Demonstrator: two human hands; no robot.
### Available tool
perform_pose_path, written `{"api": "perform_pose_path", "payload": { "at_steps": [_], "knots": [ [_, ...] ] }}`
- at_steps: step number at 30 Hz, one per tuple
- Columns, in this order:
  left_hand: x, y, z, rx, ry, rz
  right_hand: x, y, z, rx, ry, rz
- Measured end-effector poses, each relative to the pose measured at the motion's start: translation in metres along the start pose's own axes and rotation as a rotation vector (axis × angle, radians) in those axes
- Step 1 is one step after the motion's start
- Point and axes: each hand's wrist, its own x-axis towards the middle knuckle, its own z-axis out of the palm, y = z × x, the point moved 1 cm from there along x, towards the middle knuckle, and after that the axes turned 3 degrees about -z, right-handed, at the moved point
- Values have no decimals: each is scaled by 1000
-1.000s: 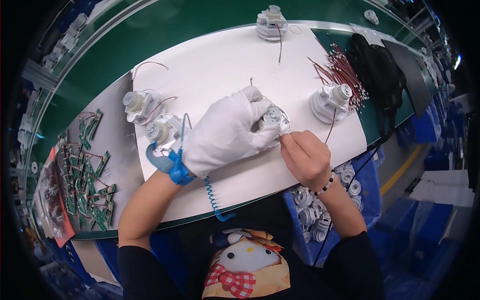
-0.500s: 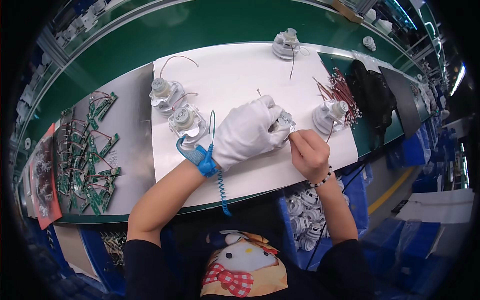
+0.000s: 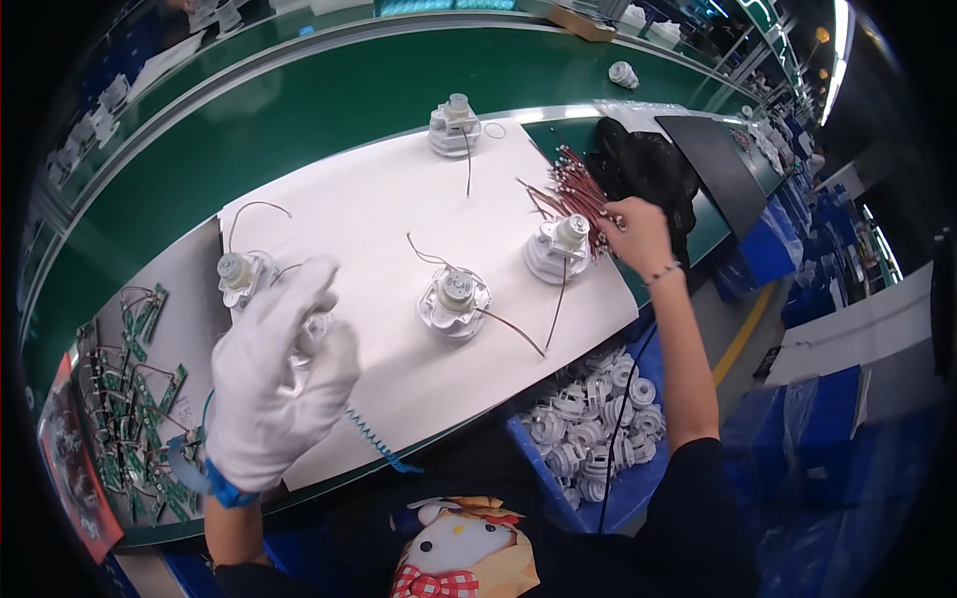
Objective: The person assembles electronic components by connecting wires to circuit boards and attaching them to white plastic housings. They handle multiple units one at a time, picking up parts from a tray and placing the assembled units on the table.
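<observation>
My left hand [image 3: 274,389], in a white glove with a blue wrist strap, has thumb and fingers apart around a white motor assembly [image 3: 311,334], which it partly hides. Whether it touches that assembly is unclear. My bare right hand [image 3: 641,237] pinches at the near end of a bundle of dark red wires [image 3: 576,181]; how many it holds is hidden. In the middle of the white sheet [image 3: 359,214] stands another motor assembly [image 3: 456,296] with wires on two sides. A further motor assembly [image 3: 560,247] stands just left of my right hand.
One motor assembly [image 3: 239,274] stands at the left and another [image 3: 456,128] at the far edge. Wired green circuit boards [image 3: 135,399] cover the left end. A blue bin [image 3: 528,444] of white plastic parts [image 3: 598,419] sits below the front edge. Black material [image 3: 648,169] lies beyond the wires.
The view has swung right. My left hand has let go of the motor assembly, now standing mid-sheet, and moved left to another. My right hand has gone from it to the wire bundle.
</observation>
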Motion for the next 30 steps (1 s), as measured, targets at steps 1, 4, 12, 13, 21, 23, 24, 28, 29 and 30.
{"api": "perform_pose_path", "payload": {
  "at_steps": [1,4,12,13,21,23,24,28,29,30],
  "knots": [
    [-5,5,-12,43,39,6,5,1,20,-87,-51,-60],
    [-20,8,-30,169,1,-92,10,9,39,-2,-33,40],
    [-47,-23,-93,257,287,-215,13,10,-10,113,379,170],
    [-44,-19,-97,253,287,-180,11,-8,-29,192,443,200],
    [-49,41,-42,220,-273,-92,-74,-265,-42,799,-115,-479],
    [-57,36,-37,224,-384,-113,-75,-267,-36,874,-156,-454],
    [-59,34,-38,210,-374,-91,-77,-266,-33,895,-171,-443],
    [-60,33,-36,8,-282,-314,-77,-263,-25,923,-221,-402],
    [-62,30,-35,-48,-252,-348,-77,-263,-26,927,-218,-400],
    [-62,28,-35,-105,-223,-382,-76,-262,-26,930,-215,-397]
  ]
}}
